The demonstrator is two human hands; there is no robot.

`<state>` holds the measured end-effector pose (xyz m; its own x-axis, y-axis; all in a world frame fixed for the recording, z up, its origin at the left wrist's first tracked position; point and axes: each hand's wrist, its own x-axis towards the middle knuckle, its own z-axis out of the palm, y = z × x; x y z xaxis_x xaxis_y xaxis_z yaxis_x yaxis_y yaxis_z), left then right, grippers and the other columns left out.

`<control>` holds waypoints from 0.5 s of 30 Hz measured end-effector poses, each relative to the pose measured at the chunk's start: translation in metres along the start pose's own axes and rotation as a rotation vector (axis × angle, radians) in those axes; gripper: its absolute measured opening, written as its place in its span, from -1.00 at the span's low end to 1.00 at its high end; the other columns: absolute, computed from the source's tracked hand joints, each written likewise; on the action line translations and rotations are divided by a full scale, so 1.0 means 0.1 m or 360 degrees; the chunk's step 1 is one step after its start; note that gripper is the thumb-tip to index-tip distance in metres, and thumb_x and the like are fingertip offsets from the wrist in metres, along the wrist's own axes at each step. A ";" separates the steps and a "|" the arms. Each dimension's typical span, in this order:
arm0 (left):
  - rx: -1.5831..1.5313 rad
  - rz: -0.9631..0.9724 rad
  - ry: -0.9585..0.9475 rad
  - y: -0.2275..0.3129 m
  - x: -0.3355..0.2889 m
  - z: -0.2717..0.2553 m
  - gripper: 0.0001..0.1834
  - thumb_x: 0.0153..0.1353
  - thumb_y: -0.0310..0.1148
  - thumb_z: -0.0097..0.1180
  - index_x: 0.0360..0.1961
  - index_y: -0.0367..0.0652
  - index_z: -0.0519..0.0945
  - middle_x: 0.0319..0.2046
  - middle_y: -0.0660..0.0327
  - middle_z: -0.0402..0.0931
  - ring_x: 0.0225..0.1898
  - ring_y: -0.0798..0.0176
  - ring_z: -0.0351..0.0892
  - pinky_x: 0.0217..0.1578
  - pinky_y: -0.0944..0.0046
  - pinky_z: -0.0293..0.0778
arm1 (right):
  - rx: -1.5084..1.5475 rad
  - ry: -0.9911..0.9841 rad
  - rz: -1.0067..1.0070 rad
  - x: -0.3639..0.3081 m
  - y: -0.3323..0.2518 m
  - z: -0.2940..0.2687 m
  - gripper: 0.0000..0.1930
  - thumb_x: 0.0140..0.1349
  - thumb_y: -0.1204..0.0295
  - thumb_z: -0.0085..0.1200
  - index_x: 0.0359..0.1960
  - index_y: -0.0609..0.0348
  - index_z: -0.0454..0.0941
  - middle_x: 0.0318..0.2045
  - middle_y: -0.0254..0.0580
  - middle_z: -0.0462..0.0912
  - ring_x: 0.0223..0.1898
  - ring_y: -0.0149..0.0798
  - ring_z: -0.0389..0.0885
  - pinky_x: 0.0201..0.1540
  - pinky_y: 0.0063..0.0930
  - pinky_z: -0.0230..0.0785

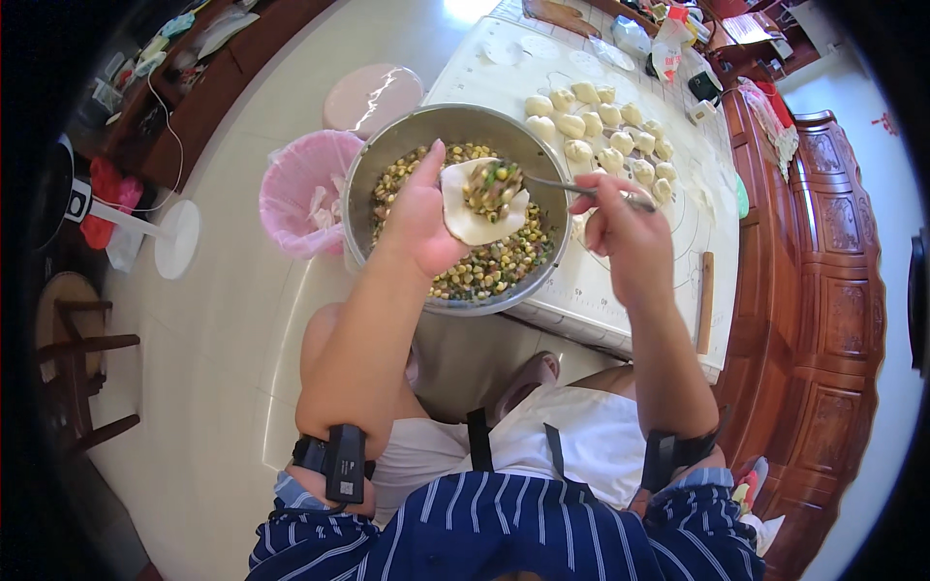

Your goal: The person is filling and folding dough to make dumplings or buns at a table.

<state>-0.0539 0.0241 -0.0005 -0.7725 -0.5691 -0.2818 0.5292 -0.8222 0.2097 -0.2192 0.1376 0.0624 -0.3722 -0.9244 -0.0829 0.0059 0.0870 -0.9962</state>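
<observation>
While the left hand holds a thin white dough wrapper above a round steel bowl at the white worktop's near-left corner, the right hand grips a slim metal spoon, chopped yellow-and-green filling likely best pressed mid-wrapper, clear of the rim.

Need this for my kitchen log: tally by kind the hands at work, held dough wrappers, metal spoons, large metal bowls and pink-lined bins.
Hands: 2 (left hand, right hand)
Held dough wrapper: 1
Metal spoon: 1
Large metal bowl: 1
Pink-lined bin: 1
Total: 6
</observation>
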 end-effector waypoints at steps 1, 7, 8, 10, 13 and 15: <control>0.0009 -0.0013 0.0050 -0.01 0.00 0.01 -0.35 0.38 0.07 -0.38 0.15 -0.35 0.29 0.08 -0.09 0.38 0.11 -0.10 0.40 0.11 -0.15 0.34 | -0.0201 -0.0009 -0.0115 -0.05 0.03 0.05 -0.74 0.35 0.36 -0.11 -0.14 0.23 0.58 -0.37 -0.24 0.59 -0.59 -0.57 0.38 -0.56 -0.73 0.16; -0.0081 -0.0056 -0.0009 0.01 0.00 -0.05 -0.36 0.38 0.08 -0.38 0.11 -0.32 0.32 0.04 -0.06 0.41 0.07 -0.07 0.43 0.10 -0.12 0.37 | -0.1142 -0.0255 -0.1270 -0.15 0.19 0.12 -0.76 0.09 0.59 0.10 -0.18 0.07 0.61 -0.37 -0.12 0.59 -0.38 -0.18 0.59 -0.35 -0.46 0.44; -0.0082 -0.0052 -0.0013 0.01 -0.01 -0.05 -0.36 0.38 0.08 -0.38 0.11 -0.32 0.32 0.04 -0.06 0.41 0.07 -0.07 0.43 0.10 -0.12 0.37 | -0.1296 -0.0278 -0.1402 -0.16 0.18 0.10 -0.73 0.04 0.61 0.11 -0.19 0.08 0.61 -0.36 -0.13 0.59 -0.39 -0.18 0.59 -0.36 -0.45 0.44; -0.0042 -0.0042 -0.0012 0.04 -0.04 -0.06 -0.36 0.38 0.08 -0.37 0.11 -0.31 0.34 0.02 -0.06 0.42 0.05 -0.07 0.43 0.07 -0.14 0.39 | -0.1438 -0.0313 -0.1543 -0.16 0.17 0.08 -0.71 -0.01 0.64 0.12 -0.21 0.09 0.61 -0.35 -0.15 0.59 -0.40 -0.18 0.59 -0.37 -0.44 0.44; -0.0089 -0.0064 -0.0181 0.07 -0.04 -0.10 -0.35 0.37 0.11 -0.38 0.06 -0.31 0.37 -0.02 -0.04 0.45 0.01 -0.07 0.46 0.04 -0.19 0.40 | -0.1336 -0.0297 -0.1623 -0.19 0.10 0.06 -0.70 -0.06 0.65 0.13 -0.23 0.11 0.61 -0.36 -0.17 0.59 -0.40 -0.18 0.58 -0.36 -0.43 0.44; -0.0104 -0.0078 -0.0230 0.09 -0.06 -0.11 -0.35 0.36 0.12 -0.37 0.08 -0.30 0.36 0.01 -0.05 0.43 0.03 -0.08 0.44 0.02 -0.21 0.40 | -0.1259 -0.0206 -0.1687 -0.21 0.05 0.06 -0.72 -0.04 0.62 0.14 -0.22 0.13 0.61 -0.37 -0.17 0.59 -0.40 -0.17 0.58 -0.37 -0.41 0.44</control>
<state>-0.0407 0.0199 -0.0076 -0.8379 -0.5243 -0.1518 0.5076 -0.8507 0.1364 -0.2058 0.1551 0.0587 0.2290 -0.7033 0.6730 -0.7847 -0.5425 -0.2998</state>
